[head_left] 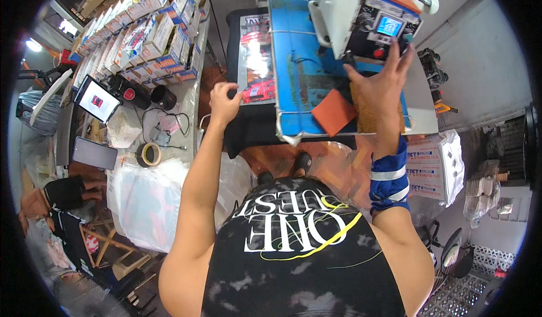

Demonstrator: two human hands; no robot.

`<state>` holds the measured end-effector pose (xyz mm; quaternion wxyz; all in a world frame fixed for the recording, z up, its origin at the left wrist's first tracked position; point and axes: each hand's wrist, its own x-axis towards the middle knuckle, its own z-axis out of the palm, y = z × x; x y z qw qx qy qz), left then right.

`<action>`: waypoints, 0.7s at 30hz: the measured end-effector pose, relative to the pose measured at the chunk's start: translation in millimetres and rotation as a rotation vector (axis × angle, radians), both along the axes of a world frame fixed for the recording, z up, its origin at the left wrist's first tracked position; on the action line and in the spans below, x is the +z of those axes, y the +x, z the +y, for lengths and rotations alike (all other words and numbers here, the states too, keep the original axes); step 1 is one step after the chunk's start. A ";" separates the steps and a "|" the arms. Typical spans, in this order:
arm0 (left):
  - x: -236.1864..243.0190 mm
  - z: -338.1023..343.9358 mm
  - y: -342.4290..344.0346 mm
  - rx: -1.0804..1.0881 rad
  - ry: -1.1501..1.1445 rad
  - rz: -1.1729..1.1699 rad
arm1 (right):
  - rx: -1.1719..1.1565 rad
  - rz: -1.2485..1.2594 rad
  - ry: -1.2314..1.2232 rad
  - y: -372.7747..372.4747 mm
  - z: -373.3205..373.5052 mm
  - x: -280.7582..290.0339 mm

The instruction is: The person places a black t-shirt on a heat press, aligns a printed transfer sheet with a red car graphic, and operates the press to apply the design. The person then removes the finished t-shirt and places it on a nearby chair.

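My left hand (224, 103) is at the left edge of a glossy printed sheet (256, 71) with red car pictures, which lies on black cloth (248, 116). Its thumb and forefinger curve into a loose C with a gap between them; the thumb tip is by the sheet's edge. My right hand (381, 88) reaches up to the control box (370, 26) of a heat press, fingers spread. The fingertips are close to a red button (378, 53) under the lit screen (389, 26); whether they touch it I cannot tell. A blue board (291, 40) lies beside the sheet.
On the blue board are an orange square pad (333, 112) and a brown mat (367, 122). The left table carries boxes (152, 46), a tablet (97, 99), a phone (94, 153), a tape roll (149, 155) and clear plastic sheets (152, 204). Wrapped film boxes (426, 167) stand right.
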<state>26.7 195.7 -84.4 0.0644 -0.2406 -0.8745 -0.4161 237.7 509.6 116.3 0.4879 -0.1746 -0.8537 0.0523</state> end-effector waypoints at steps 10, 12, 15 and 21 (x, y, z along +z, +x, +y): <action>-124.2 -141.4 109.7 0.256 0.057 -0.367 | 0.046 -0.077 0.056 -44.7 -73.7 9.7; -129.3 -161.6 158.4 0.325 0.024 -0.471 | 0.043 -0.107 0.021 -51.2 -86.5 8.1; -164.9 -186.3 238.3 0.441 -0.009 -0.652 | 0.104 -0.126 0.035 -56.6 -101.4 9.2; -204.0 -214.3 377.5 0.546 -0.283 -0.890 | -0.031 -0.069 0.161 -36.5 -93.1 -28.9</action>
